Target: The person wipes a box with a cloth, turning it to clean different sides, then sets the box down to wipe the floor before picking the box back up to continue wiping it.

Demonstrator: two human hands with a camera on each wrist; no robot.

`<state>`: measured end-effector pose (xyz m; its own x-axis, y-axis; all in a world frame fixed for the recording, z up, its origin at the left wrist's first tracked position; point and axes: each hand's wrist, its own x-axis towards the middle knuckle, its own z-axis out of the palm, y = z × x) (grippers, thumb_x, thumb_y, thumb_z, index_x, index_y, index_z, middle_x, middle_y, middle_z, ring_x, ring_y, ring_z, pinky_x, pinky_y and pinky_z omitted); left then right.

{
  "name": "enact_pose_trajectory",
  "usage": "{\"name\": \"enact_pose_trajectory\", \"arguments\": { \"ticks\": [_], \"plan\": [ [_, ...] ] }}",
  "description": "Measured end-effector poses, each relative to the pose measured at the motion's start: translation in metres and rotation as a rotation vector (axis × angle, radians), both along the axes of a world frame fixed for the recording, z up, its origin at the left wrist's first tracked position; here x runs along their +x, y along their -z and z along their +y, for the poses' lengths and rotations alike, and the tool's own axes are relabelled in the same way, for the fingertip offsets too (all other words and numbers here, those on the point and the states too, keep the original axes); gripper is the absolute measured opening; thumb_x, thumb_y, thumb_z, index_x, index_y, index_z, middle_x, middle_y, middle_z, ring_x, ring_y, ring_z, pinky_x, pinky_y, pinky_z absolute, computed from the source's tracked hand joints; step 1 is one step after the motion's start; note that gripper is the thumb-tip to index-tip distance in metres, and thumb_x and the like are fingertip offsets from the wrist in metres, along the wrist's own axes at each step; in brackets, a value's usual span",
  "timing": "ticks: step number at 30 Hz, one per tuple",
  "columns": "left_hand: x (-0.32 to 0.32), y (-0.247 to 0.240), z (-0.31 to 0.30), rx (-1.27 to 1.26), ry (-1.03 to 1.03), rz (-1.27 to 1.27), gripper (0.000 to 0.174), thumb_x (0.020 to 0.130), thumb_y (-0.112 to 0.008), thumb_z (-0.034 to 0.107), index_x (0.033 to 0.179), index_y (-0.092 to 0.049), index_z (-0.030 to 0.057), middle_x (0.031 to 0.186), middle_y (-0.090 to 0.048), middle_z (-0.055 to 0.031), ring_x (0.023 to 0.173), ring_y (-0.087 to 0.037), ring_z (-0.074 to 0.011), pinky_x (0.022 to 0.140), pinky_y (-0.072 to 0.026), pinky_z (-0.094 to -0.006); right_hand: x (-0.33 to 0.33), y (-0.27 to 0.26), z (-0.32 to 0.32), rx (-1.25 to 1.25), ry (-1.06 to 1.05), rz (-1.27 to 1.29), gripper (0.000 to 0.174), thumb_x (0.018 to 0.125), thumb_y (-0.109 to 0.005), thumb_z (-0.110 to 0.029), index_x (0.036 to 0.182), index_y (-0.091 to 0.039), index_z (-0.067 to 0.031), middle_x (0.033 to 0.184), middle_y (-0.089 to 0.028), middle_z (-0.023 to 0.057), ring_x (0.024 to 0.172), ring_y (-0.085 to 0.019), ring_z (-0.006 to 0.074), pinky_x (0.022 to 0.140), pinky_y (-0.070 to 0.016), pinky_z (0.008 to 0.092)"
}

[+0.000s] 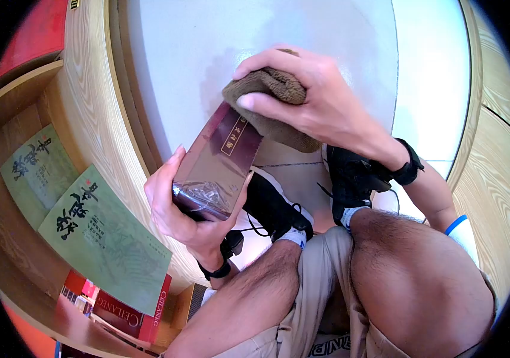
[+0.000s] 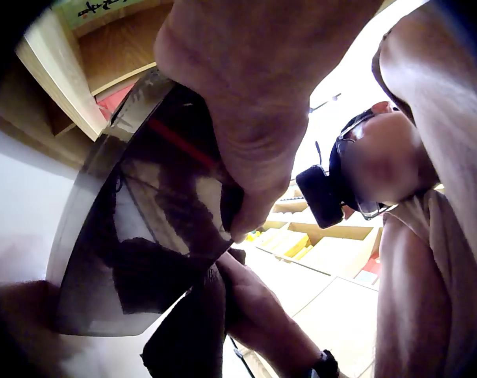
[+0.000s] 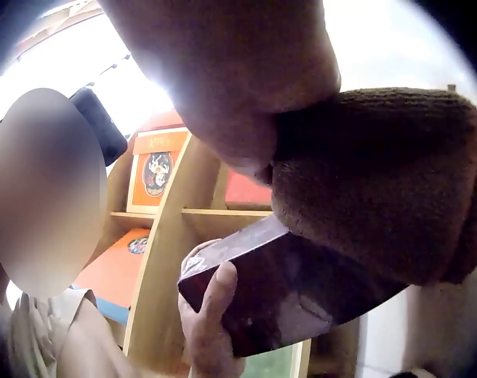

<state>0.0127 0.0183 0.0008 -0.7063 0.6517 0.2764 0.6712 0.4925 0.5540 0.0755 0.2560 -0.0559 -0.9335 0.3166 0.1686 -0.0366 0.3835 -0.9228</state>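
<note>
floor (image 1: pixel 177 42) beneath box (image 1: pixel 214 156) in left hand (image 1: pixel 170 210)

Wooden shelving (image 1: pixel 91 77) borders a pale tiled floor (image 1: pixel 338 36).

"CEILANEG" on red box (image 1: pixel 125 315), seemingly "好茶" on maroon box (image 1: pixel 218 160)

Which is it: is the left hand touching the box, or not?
Touching. The right wrist view shows the left hand holding the box, with its thumb against one side.
</note>
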Motion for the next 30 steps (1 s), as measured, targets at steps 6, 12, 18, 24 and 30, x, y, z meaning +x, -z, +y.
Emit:
{"name": "enact_pose_trajectory", "arguments": {
  "ticks": [6,12,18,24,30],
  "plan": [
    [0.000,0.001,0.001,0.015,0.007,0.006,0.098,0.058,-0.101,0.015,0.142,-0.053,0.0024,0.128,-0.065,-0.0181,0.118,-0.063,-0.0319,0.106,-0.0492,-0.0451,-0.010,0.008,-0.009,-0.011,-0.046,0.081,0.023,0.092,-0.080,-0.021,0.112,-0.074,-0.0110,0.103,-0.071,0.0150,0.092,-0.072,0.0358,0.080,-0.0600,0.0427],
    [-0.003,0.006,0.002,0.075,0.003,0.071,0.093,0.061,-0.103,0.025,0.139,-0.056,0.0021,0.118,-0.071,-0.0181,0.099,-0.067,-0.0313,0.085,-0.0555,-0.0420,-0.009,0.014,-0.017,0.019,-0.018,0.107,0.021,0.092,-0.080,-0.019,0.111,-0.076,-0.0124,0.102,-0.070,0.0154,0.091,-0.072,0.0366,0.081,-0.0601,0.0433],
    [0.000,0.002,-0.001,0.010,-0.001,0.011,0.099,0.058,-0.103,0.019,0.143,-0.053,0.0019,0.129,-0.066,-0.0170,0.118,-0.062,-0.0309,0.106,-0.0489,-0.0445,-0.008,0.028,-0.012,0.016,0.009,0.073,0.022,0.094,-0.079,-0.019,0.115,-0.077,-0.0133,0.104,-0.071,0.0159,0.092,-0.073,0.0359,0.081,-0.0606,0.0424],
    [0.001,0.003,-0.001,0.020,0.002,0.012,0.100,0.059,-0.103,0.022,0.143,-0.053,0.0023,0.129,-0.066,-0.0166,0.118,-0.062,-0.0306,0.106,-0.0489,-0.0441,-0.007,0.023,-0.009,0.033,-0.003,0.034,0.023,0.094,-0.079,-0.020,0.116,-0.078,-0.0135,0.101,-0.072,0.0170,0.090,-0.073,0.0359,0.081,-0.0604,0.0416],
    [0.001,0.004,-0.001,0.034,0.002,0.012,0.099,0.059,-0.103,0.020,0.142,-0.053,0.0018,0.131,-0.065,-0.0170,0.119,-0.062,-0.0308,0.106,-0.0491,-0.0441,-0.002,0.030,-0.008,0.031,0.037,-0.023,0.023,0.094,-0.079,-0.022,0.115,-0.077,-0.0121,0.099,-0.071,0.0179,0.088,-0.073,0.0352,0.079,-0.0601,0.0415]
  ]
}}
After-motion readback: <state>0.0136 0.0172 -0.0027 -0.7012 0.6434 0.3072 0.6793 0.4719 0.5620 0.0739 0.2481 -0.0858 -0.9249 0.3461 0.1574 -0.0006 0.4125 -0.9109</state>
